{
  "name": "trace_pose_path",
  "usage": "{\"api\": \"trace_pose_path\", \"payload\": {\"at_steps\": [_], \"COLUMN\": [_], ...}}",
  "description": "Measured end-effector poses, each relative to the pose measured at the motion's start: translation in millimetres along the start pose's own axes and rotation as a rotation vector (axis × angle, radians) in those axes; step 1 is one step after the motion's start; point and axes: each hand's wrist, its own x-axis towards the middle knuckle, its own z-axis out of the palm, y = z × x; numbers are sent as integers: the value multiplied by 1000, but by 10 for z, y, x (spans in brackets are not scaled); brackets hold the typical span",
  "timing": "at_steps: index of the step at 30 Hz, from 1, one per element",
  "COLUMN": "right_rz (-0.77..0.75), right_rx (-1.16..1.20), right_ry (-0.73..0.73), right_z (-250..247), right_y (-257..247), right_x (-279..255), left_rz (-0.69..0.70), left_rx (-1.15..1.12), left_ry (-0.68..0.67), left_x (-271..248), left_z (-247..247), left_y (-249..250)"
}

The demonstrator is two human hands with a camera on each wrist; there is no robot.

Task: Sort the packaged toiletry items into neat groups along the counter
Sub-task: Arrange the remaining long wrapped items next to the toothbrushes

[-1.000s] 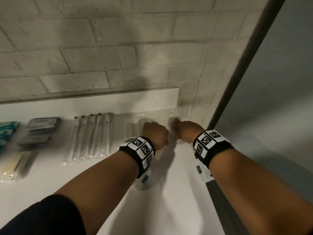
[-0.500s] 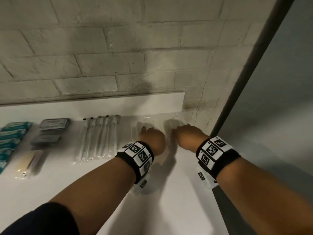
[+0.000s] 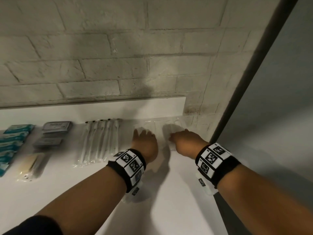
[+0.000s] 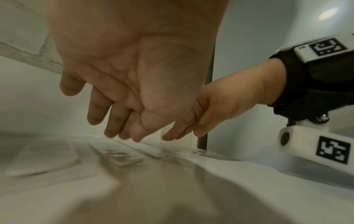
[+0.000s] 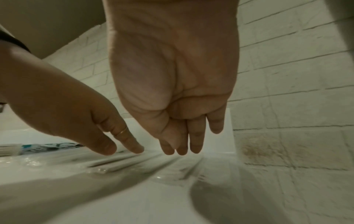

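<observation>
Hovering side by side, the left hand (image 3: 145, 141) and right hand (image 3: 188, 141) are reaching, fingers straight and loosely together, gripping nothing, over the clear packets (image 3: 162, 126) lying just beneath their fingertips at the counter (image 3: 169, 209)'s far right end, long axes pointing toward the wall.

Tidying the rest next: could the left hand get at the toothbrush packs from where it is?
Probably yes: the left hand is open, holds nothing, and the toothbrush packs lie just beside it with nothing between.

Both hands — left hand (image 3: 146, 143), right hand (image 3: 187, 141) — have uncurled, fingers (image 4: 99, 112) straight.
</observation>
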Motion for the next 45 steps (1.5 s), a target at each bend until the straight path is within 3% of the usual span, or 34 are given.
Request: {"api": "trace_pose_path", "payload": {"at_steps": [3,9,14,17,23,40,45], "right_rz": [-66,-84,-124,-166,-228,-190,-125], "right_rx": [-13,-74,-85,-87,-196,-182,-113], "right_ry": [-25,-138,-98,-50,-121,-135,-89], "right_z": [-37,11,-7,-21,33,14,14], "right_y": [-147,-279,-271,-340,-607,-703,-627], "right_x": [-2,55,-22,-45,46,60,60], "left_rz": [0,19,18,-51,-72,-46,-3], "left_rx": [39,11,7,14,29,-61,-53], "left_ry": [-94,-102,-55,-58,-198,-212,-142], "left_x": [-51,-53,-163,-284,-337,-307,-292], "left_z": [39,21,36,29,5,6,26], "left_y": [-67,-70,-122,-217,-292,-330,-307]}}
